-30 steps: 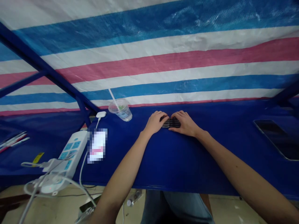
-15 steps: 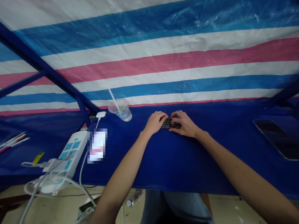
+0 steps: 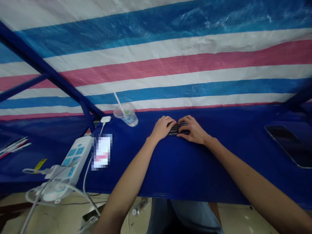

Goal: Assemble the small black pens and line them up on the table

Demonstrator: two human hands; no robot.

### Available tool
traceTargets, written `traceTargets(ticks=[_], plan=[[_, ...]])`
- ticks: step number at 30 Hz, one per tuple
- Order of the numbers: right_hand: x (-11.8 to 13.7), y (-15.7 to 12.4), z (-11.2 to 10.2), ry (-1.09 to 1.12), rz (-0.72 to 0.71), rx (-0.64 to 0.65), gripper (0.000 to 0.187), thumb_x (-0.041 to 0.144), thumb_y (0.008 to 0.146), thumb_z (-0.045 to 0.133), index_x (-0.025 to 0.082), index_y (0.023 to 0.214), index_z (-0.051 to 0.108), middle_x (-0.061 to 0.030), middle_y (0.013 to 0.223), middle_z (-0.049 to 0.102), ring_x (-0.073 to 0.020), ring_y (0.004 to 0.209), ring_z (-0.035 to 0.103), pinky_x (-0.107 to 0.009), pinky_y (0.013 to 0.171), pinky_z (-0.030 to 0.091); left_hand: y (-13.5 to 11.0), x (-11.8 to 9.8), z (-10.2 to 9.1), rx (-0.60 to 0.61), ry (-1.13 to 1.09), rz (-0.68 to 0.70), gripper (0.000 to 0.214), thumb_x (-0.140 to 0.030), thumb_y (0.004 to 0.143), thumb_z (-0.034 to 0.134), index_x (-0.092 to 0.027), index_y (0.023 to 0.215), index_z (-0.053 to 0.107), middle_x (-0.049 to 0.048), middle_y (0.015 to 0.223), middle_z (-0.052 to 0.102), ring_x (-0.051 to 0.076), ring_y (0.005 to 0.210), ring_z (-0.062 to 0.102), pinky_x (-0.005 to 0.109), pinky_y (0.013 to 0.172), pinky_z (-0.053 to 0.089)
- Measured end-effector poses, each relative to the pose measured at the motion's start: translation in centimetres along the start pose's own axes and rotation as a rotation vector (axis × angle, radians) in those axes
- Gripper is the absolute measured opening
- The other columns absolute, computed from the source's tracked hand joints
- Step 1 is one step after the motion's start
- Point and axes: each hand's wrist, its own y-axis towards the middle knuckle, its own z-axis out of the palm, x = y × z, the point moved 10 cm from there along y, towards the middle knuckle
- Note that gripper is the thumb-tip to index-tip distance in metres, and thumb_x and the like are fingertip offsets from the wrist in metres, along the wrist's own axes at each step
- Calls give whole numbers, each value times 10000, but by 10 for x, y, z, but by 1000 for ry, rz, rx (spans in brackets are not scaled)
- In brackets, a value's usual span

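A small bundle of black pens (image 3: 174,129) lies on the blue tabletop (image 3: 185,169), between my two hands. My left hand (image 3: 162,127) is closed around the bundle's left end, its thumb and fingers curled in. From the other side, my right hand (image 3: 194,130) grips the right end with bent fingers and thumb. The fingers cover both ends of the pens, so only their middle part shows.
To the left stand a clear plastic cup (image 3: 130,118) with a straw, a lit phone (image 3: 102,151) with a blurred screen, a white charger (image 3: 105,119) and a power strip (image 3: 78,151) with cables. Several pens (image 3: 14,146) lie far left. A dark phone (image 3: 290,144) lies right.
The pens have shifted very slightly between my fingers and look a little more spread. Both hands stay in nearly the same place.
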Motion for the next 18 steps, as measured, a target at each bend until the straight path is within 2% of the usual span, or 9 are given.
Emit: traceTargets(ticks=[9,13,15,17,18], plan=[[-5,-1,-15,67,38,-141,224,422,951,678,266,824,776,-67,1090,748,-306,1069,565,-539,958,475,1,8,-1,4,-91,-72,429,-416,1100,382,-244,1029,769,40,1064,740,218,1034,631,375,992,495],[-13,-4,-31,84,113,-292,241,424,966,646,254,839,760,-79,978,760,-285,961,603,-488,890,517,0,10,-8,-52,-199,-79,484,-400,1122,286,-248,1117,746,30,1088,738,207,1067,651,366,1013,487],[-24,-8,-41,68,213,-383,257,429,973,624,246,839,743,-84,932,756,-276,903,625,-464,856,524,-1,8,-9,-64,-219,-69,439,-452,1110,344,-255,1156,733,33,1127,732,211,1099,648,377,1026,485],[-37,-15,-49,54,333,-460,263,437,970,611,238,842,726,-83,895,750,-262,837,639,-437,814,520,-2,3,-6,-21,-182,-38,362,-539,1030,543,-270,1195,721,36,1191,718,233,1153,626,398,1041,483],[-43,-18,-52,60,392,-490,265,438,970,602,232,851,720,-79,875,748,-252,801,641,-419,788,515,-2,-1,-2,18,-145,-14,396,-573,955,656,-280,1216,715,39,1224,708,250,1181,611,414,1049,481]])
